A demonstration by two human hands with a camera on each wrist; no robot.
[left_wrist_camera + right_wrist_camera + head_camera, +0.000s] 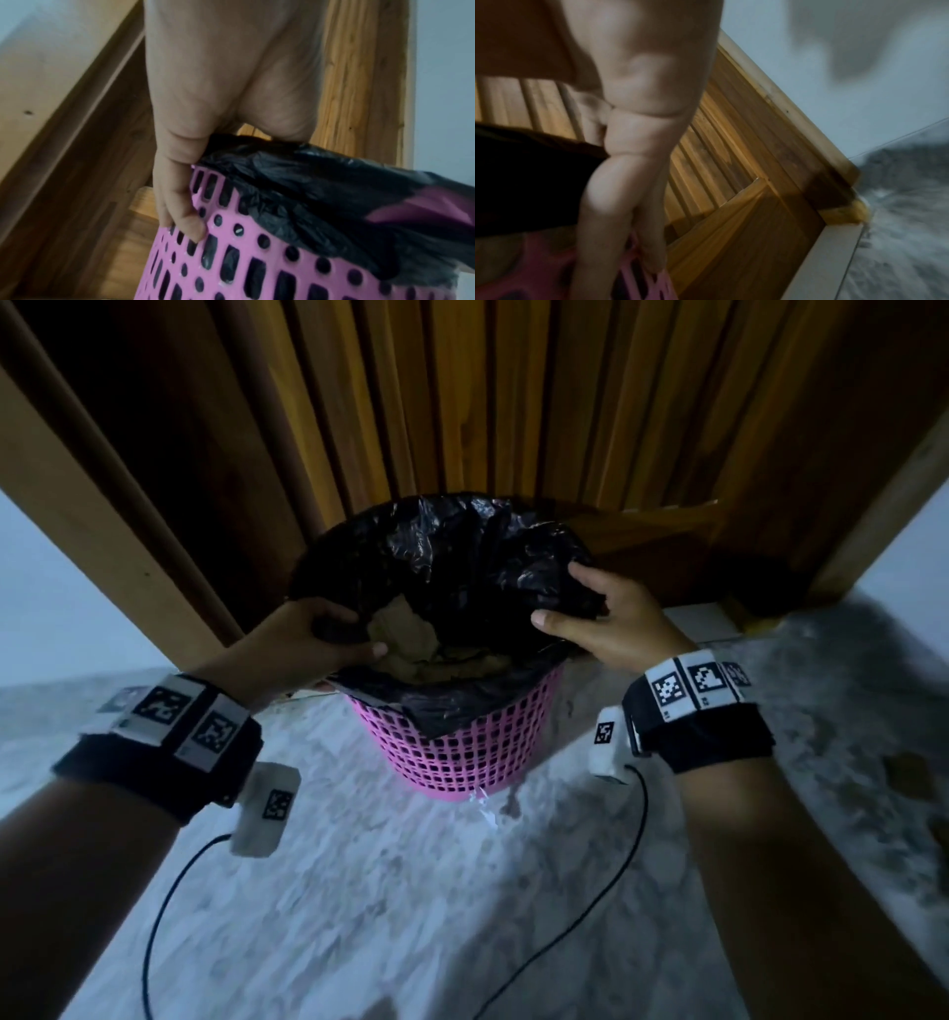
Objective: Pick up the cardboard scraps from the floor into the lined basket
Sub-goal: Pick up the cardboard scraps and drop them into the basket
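Observation:
A pink perforated basket (462, 752) with a black plastic liner (462, 557) stands on the floor in front of a wooden door. Brown cardboard scraps (411, 644) lie inside the liner. My left hand (349, 634) grips the left rim over the liner, thumb inside. Its fingers (180, 213) run down the pink wall (257, 263) under the liner (308, 182). My right hand (565, 603) grips the right rim, pinching liner. Its fingers (628, 203) curl down the basket's outside (552, 274). A brown scrap (908, 775) lies on the floor at right.
The slatted wooden door (462, 403) and its frame (873, 505) stand close behind the basket. The grey marbled floor (411, 891) stretches toward me. Black wrist-camera cables (169, 891) hang under both forearms. White walls flank the door.

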